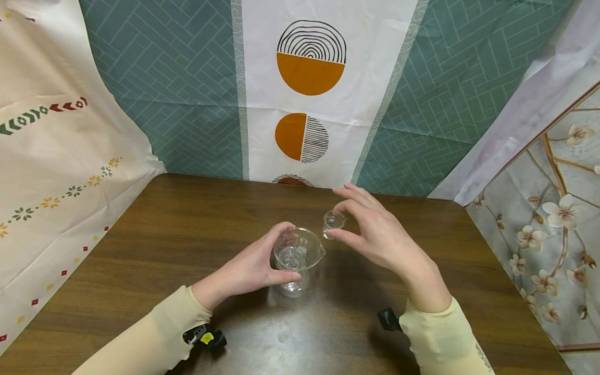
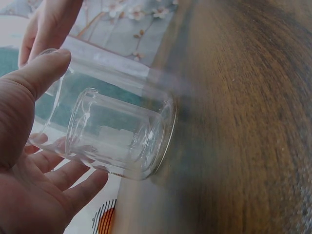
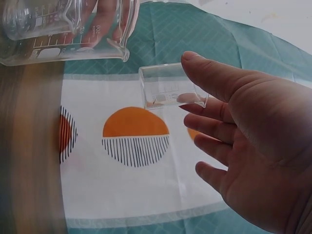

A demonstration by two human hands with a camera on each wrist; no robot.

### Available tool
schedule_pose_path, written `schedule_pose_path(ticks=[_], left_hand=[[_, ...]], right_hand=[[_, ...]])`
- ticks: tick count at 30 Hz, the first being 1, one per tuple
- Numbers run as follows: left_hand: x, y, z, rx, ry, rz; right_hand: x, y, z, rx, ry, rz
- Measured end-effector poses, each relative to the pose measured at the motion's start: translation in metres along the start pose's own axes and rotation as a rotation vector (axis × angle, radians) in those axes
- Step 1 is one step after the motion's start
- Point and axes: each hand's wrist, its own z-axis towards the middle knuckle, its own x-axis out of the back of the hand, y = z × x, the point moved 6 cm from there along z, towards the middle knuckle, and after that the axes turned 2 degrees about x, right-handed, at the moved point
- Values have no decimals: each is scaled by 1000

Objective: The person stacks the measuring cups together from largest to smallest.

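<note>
My left hand (image 1: 257, 264) grips a large clear glass beaker (image 1: 311, 255) that stands upright on the table, thumb on the near side and fingers round the far side. Inside it sits a smaller glass beaker (image 2: 114, 126), also upright. To the right, my right hand (image 1: 375, 229) pinches a tiny glass beaker (image 3: 165, 87) between thumb and index finger. This tiny beaker is held in the air, higher than the table and apart from the large beaker's spout. The other fingers of the right hand are extended away from the glass.
The brown wooden table (image 1: 187, 219) has its far edge just behind the hands. A teal and white patterned cloth (image 1: 187, 94) hangs behind it. A cream cloth (image 1: 56, 156) borders the left side, a floral cloth (image 1: 553, 245) the right.
</note>
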Motion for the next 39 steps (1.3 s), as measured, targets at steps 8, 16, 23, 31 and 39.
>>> schedule_pose_path(ticks=[8, 16, 23, 31, 39], left_hand=[[0, -2, 0, 8, -2, -2], [0, -2, 0, 9, 0, 5], [0, -2, 0, 7, -2, 6], [1, -2, -1, 14, 2, 24], [1, -1, 0, 9, 3, 26]], right_hand=[[-2, -6, 2, 33, 8, 11], [-6, -13, 5, 50, 4, 14], [-10, -19, 6, 69, -3, 8], [-17, -24, 8, 90, -5, 26], [-23, -29, 9, 116, 9, 41]])
